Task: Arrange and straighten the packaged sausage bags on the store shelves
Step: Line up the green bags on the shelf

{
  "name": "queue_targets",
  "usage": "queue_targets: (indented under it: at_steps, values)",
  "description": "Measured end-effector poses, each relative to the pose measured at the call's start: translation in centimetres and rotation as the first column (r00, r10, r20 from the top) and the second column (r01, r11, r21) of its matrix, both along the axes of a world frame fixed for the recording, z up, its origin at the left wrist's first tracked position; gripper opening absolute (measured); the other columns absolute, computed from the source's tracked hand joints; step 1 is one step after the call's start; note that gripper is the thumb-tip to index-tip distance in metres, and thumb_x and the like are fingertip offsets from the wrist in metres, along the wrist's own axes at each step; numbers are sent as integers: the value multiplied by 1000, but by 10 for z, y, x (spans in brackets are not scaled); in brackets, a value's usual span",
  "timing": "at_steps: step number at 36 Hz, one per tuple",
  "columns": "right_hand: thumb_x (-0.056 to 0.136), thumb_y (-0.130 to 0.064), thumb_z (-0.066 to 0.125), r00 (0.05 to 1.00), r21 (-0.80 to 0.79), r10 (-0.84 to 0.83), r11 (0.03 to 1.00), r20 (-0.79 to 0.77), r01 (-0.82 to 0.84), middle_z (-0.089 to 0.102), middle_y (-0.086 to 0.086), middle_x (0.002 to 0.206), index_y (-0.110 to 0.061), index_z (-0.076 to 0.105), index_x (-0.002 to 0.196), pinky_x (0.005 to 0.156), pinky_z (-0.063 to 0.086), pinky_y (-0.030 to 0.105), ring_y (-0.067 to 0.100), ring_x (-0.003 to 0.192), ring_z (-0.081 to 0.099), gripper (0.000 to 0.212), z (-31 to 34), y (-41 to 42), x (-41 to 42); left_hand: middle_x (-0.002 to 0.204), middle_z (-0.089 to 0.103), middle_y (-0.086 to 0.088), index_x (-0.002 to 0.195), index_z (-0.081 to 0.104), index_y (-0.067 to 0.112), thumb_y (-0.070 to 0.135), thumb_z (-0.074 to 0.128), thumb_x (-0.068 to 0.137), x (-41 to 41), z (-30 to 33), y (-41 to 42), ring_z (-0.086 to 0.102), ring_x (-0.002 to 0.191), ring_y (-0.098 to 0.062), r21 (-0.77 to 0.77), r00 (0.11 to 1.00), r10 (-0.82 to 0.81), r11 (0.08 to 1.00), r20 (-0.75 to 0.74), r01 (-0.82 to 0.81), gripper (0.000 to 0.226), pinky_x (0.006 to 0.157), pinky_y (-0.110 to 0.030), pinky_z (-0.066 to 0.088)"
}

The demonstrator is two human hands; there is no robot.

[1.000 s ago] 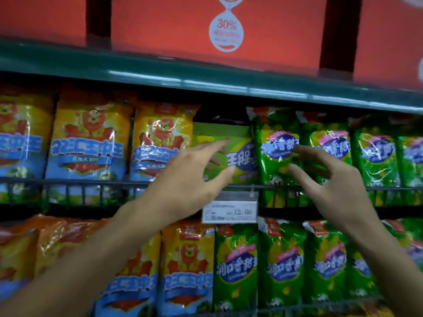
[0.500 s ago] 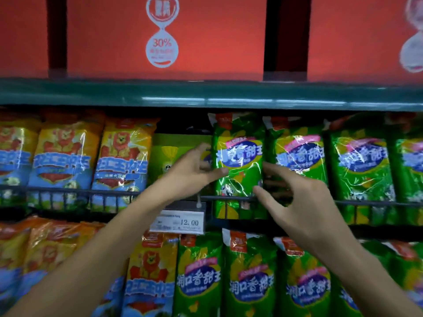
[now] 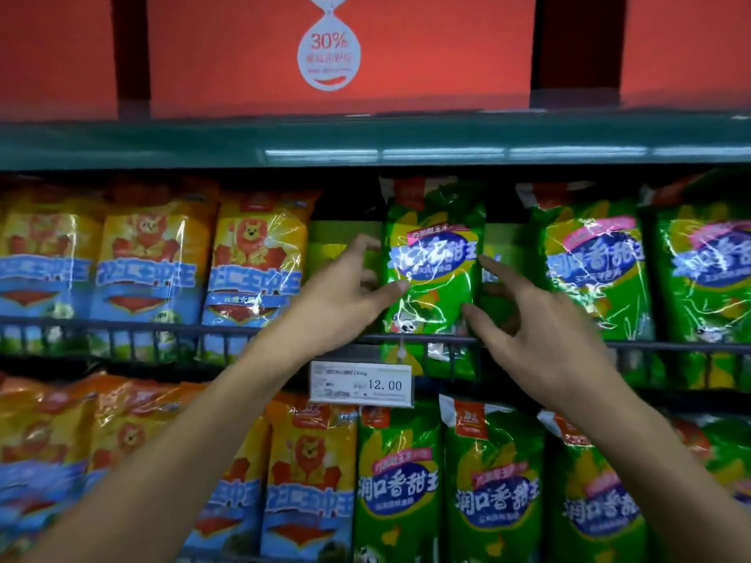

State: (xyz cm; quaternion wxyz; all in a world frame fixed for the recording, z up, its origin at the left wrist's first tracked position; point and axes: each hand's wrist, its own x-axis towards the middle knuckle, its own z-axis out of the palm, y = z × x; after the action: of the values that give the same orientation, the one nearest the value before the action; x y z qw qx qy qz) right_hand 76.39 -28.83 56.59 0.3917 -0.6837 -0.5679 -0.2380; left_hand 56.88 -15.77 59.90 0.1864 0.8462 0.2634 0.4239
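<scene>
Now left hand pinches green bag edge (thumb in front); right hand fingers spread, touching.

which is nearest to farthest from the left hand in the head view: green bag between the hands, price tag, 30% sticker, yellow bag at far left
From the left hand:
1. Green bag, touching its thumb, just right.
2. Price tag, just below.
3 and 4. 30% sticker, high above, and far-left yellow bag: too close to call.

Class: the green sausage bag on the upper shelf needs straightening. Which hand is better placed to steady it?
Left hand: its thumb already lies on the green plastic sausage bag. The right hand only nears its edge.
</scene>
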Motion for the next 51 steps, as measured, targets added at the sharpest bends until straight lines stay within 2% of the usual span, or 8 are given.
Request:
queue_targets:
  at_steps: [4,14,19,23,27,35,40,51]
  values:
    - [86,-59,63,982,133,159,980,-100,-145,78,-4,101,-50,44,147,73,60,43,18,64,71,65,2,2,6,107,59,11,137,37,31,48,68,95,-2,2,4,65,87,6,17,999,-31,999,-15,31,55,68,-11,51]
    - [89,-62,49,999,112,-33,993,40,29,70,-8,64,-44,44,150,64,58,41,21,65,70,64,-7,4,6,104,51,24,131,36,48,64,63,89,1,-8,11,68,92,3,14,995,-103,995,0,103,53,74,-17,54]
    - [91,-63,47,993,224,-50,974,109,25,76,-7,91,-34,47,150,54,51,33,23,63,69,66,-11,3,2,103,49,26,150,33,33,57,66,91,3,-14,9,61,92,12,138,998,-31,990,45,25,72,68,-1,47]
    - [97,-57,49,984,273,-10,961,178,-40,38,-14,155,-34,45,149,50,51,29,4,69,64,57,-14,5,1,122,39,20,154,18,45,48,72,90,5,-20,2,52,106,12,269,986,-43,963,162,-2,84,77,-9,53]
    - [104,-53,35,965,230,-36,973,260,-26,33,-22,161,-35,45,152,46,33,10,-1,110,63,52,-17,3,0,160,19,27,156,36,42,38,58,100,5,-27,-10,32,145,3,511,998,-15,859,58,-17,61,113,-31,40]
    - [104,-49,43,963,198,72,972,260,-126,32,-23,162,-33,44,154,73,46,12,0,138,48,52,-16,-6,1,166,10,34,155,40,42,61,38,104,5,-28,-15,-5,154,8,521,995,62,853,-79,-12,54,120,-57,35]
    - [100,-27,61,962,323,215,910,167,-260,48,-12,152,-18,56,145,115,33,14,2,144,41,46,-19,-33,21,153,46,12,138,63,23,40,56,103,15,-28,-32,27,149,-5,557,996,-29,830,81,-21,40,122,-25,26]
    - [91,-46,65,993,371,-112,924,28,94,62,5,134,-16,59,142,104,39,26,21,125,56,60,-13,-85,81,141,59,11,163,25,28,49,58,101,95,-2,-81,64,102,5,166,961,-211,956,-181,241,73,92,-19,54]
